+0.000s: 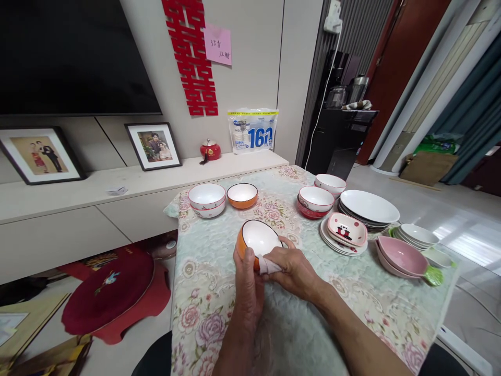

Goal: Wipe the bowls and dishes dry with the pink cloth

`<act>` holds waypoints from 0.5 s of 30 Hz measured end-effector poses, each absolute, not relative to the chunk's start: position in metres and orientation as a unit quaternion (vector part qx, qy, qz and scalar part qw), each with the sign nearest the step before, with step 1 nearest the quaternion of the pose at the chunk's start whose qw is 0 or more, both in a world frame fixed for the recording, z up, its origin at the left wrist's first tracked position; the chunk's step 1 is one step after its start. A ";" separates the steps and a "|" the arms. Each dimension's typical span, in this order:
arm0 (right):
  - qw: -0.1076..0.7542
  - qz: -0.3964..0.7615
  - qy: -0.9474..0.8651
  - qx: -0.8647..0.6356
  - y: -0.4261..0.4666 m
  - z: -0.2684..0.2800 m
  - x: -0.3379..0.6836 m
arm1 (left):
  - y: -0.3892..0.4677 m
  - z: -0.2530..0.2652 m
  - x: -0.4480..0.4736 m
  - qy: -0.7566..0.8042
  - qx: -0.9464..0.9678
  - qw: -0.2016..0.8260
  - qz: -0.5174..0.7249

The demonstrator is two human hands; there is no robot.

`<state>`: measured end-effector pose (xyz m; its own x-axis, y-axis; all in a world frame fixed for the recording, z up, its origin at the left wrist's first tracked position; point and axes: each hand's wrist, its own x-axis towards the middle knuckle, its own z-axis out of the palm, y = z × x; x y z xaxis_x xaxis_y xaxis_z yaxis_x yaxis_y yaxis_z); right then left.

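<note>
An orange bowl [261, 236] with a white inside and a dark rim is held tilted above the table. My left hand [247, 277] grips its left side, thumb on the outer wall near the rim. My right hand [291, 265] pinches a pale cloth [269, 265] against the bowl's near right rim. Part of the cloth is hidden under the right fingers. Beyond my hands, a second orange bowl [242, 195] stands beside two stacked white bowls [207, 197] with red rims.
On the right are stacked red-rimmed bowls [316, 199], large white plates [370, 206], a pink cat dish [347, 230] on small plates, pink leaf-shaped dishes [403, 256] and green-white ones [418, 235]. A floral tablecloth [207, 292] covers the table. A red stool [113, 292] stands left.
</note>
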<state>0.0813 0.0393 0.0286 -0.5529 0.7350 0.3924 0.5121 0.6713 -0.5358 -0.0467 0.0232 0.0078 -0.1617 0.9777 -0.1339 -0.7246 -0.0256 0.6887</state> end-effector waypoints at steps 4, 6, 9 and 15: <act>0.391 0.244 -0.805 -0.374 0.037 0.025 0.072 | 0.021 0.007 -0.044 0.325 0.209 0.611 0.691; 0.394 0.274 -0.793 -0.376 0.037 0.025 0.071 | 0.021 0.007 -0.044 0.332 0.210 0.603 0.695; 0.348 0.265 -0.822 -0.366 0.039 0.028 0.074 | 0.022 0.007 -0.045 0.339 0.203 0.590 0.704; 0.229 0.186 -0.881 -0.371 0.044 0.035 0.091 | 0.025 0.005 -0.049 0.360 0.189 0.604 0.686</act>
<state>0.0915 0.0443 0.0346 -0.6199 0.7382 0.2662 0.5678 0.6561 -0.4971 -0.0490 0.0246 0.0049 -0.1990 0.9643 -0.1748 -0.6919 -0.0119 0.7219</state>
